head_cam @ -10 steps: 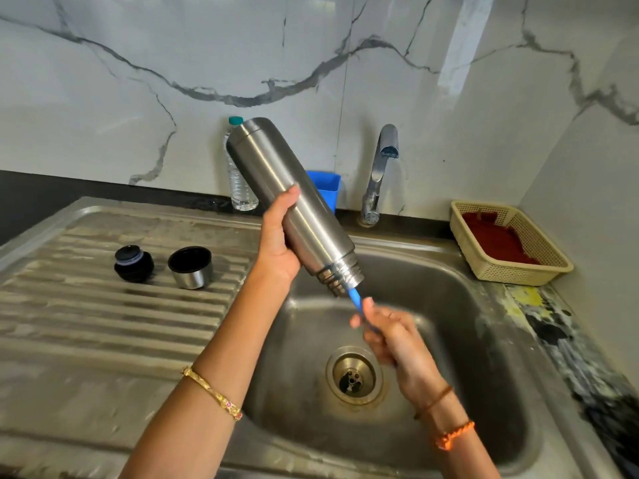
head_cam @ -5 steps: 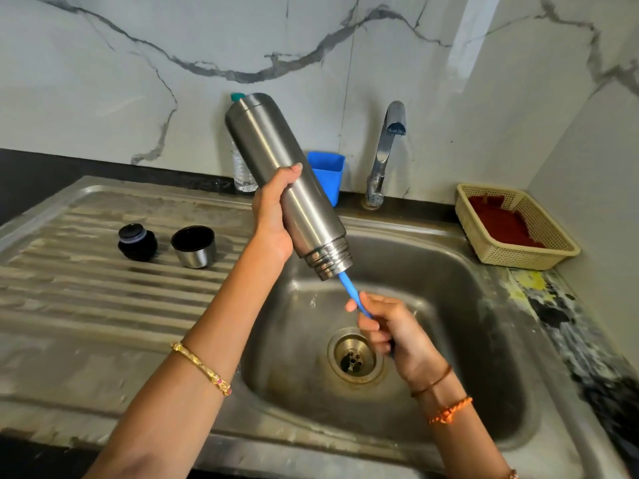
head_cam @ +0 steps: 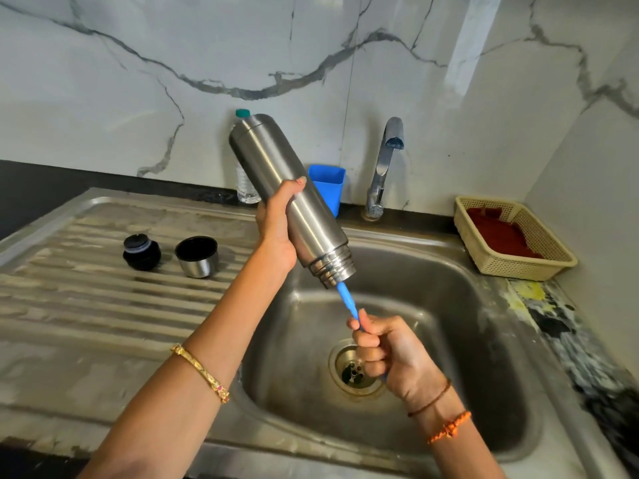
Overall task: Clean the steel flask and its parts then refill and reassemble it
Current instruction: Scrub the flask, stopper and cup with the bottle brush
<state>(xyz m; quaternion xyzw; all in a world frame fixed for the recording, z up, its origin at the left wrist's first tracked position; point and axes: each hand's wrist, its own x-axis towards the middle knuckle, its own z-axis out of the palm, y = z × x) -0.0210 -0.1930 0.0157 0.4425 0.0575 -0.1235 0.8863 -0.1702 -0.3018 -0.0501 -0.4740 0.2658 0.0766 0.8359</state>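
We hold the steel flask [head_cam: 289, 198] tilted mouth-down over the sink [head_cam: 449, 305], the left hand [head_cam: 276, 229] wrapped round its body and the right hand [head_cam: 387, 350] clamped on the blue brush handle [head_cam: 346, 300] that enters the neck. A wet, smooth body may slip from a one-handed hold and strike the basin, and a skewed stroke could jam the handle against the threaded neck. The brush head is hidden inside the flask, and the stopper [head_cam: 141, 252] and cup lid [head_cam: 197, 256] stand apart on the drainboard [head_cam: 86, 305].

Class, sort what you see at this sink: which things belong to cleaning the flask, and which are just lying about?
In use: steel flask, blue brush handle, stopper, cup lid, sink, tap.
Lying about: plastic bottle, blue cup, basket.
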